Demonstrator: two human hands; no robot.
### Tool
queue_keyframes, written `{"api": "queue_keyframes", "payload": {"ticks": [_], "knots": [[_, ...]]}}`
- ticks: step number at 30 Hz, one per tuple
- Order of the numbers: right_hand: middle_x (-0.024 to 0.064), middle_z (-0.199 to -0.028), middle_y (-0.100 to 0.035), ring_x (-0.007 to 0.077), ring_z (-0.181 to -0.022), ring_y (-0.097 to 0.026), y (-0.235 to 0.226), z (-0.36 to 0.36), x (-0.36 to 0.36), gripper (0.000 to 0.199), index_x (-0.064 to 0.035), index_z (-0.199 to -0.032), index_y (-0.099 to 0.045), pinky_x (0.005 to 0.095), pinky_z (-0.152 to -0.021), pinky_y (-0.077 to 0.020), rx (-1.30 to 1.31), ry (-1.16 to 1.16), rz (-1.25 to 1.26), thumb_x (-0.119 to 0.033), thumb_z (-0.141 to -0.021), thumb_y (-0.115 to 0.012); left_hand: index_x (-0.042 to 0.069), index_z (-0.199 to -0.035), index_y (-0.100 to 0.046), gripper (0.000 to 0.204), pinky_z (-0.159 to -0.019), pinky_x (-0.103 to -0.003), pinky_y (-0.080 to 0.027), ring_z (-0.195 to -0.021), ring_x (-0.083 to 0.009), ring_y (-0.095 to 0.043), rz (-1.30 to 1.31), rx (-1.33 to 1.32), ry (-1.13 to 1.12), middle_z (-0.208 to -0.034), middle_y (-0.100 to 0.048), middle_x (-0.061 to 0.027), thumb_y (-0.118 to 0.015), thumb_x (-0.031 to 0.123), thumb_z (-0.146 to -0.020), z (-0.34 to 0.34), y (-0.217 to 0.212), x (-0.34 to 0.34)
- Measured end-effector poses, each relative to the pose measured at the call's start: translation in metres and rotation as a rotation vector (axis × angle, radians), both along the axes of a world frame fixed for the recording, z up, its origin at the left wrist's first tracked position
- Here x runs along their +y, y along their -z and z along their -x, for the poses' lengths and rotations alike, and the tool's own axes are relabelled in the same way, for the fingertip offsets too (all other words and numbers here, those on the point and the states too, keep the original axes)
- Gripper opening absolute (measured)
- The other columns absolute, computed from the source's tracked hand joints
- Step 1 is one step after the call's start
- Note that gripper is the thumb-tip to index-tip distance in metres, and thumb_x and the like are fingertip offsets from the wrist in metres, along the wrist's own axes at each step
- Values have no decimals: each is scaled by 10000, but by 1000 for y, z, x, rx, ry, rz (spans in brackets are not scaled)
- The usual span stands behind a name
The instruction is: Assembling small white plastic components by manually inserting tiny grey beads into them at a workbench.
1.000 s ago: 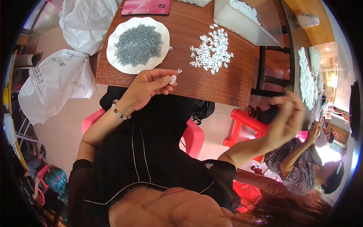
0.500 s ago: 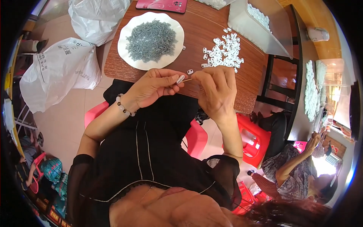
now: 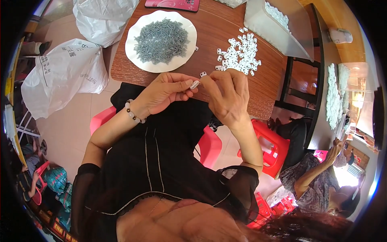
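Note:
My left hand (image 3: 171, 89) pinches a small white oval plastic piece (image 3: 194, 84) between thumb and forefinger, just above the near table edge. Beside it, my right hand (image 3: 227, 94) has its thumb and forefinger pressed together close to the piece. What those fingertips hold is hidden. Past my hands, a scalloped white plate (image 3: 135, 56) carries a heap of small grey rod-like parts (image 3: 161, 40). A pile of small white two-holed pieces (image 3: 240, 54) lies to the right. One loose white piece (image 3: 203, 74) is near my right fingertips.
The brown wooden table (image 3: 209, 36) also holds a pink phone (image 3: 173, 5) and a translucent bin (image 3: 262, 34) of white pieces. White sacks (image 3: 64, 76) stand at the left. Red stools (image 3: 268, 147) and a seated person (image 3: 310, 177) are at the right, by a dark table (image 3: 318, 133).
My right fingertips have moved slightly left, closer to the white piece. The thin pale stick that showed between them and the piece is no longer plainly visible. The piece has tilted a little.

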State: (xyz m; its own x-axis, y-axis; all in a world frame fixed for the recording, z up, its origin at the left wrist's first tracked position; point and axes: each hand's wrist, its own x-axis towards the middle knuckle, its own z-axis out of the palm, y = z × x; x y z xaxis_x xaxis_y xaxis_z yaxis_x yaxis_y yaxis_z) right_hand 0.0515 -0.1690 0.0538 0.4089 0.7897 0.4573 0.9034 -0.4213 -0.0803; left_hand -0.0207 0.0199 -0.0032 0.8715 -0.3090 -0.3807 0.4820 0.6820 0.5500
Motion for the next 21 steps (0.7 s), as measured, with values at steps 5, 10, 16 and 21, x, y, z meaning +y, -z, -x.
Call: {"api": "queue_keyframes", "payload": {"ticks": [5, 10, 16, 21], "knots": [[25, -950, -520, 242, -914, -495, 0, -1, 1, 294, -105, -962, -612, 356, -743, -433, 23, -6, 14, -77, -672, -653, -7, -1123, -632, 263, -713, -204, -512, -773, -72, -613, -6, 18, 3, -911, -669, -47, -610, 166, -926, 1, 3, -1], [42, -929, -549, 256, -900, -500, 5, -2, -2, 366, -85, -959, -622, 355, -747, -440, 170, -27, -67, 9, -606, -627, -4, -1108, -641, 252, -703, -204, -514, -761, -74, -615, -36, 27, 15, -906, -671, -50, -618, 163, -921, 2, 6, -1], [52, -902, -570, 254, -855, -518, 7, 1, -2, 377, -55, -961, -625, 347, -705, -459, 170, -17, -97, 38, -596, -618, 0, -1085, -654, 245, -686, -199, -511, -748, -73, -616, -91, 14, 7, -892, -672, -47, -641, 168, -907, 2, 5, -4], [51, -886, -576, 249, -830, -524, 10, 3, -4, 374, -49, -955, -625, 341, -675, -463, 153, -11, -96, 40, -592, -617, 2, -1074, -660, 239, -678, -198, -509, -743, -70, -612, -125, 24, -15, -884, -672, -41, -647, 169, -903, 3, 6, -9]]}}
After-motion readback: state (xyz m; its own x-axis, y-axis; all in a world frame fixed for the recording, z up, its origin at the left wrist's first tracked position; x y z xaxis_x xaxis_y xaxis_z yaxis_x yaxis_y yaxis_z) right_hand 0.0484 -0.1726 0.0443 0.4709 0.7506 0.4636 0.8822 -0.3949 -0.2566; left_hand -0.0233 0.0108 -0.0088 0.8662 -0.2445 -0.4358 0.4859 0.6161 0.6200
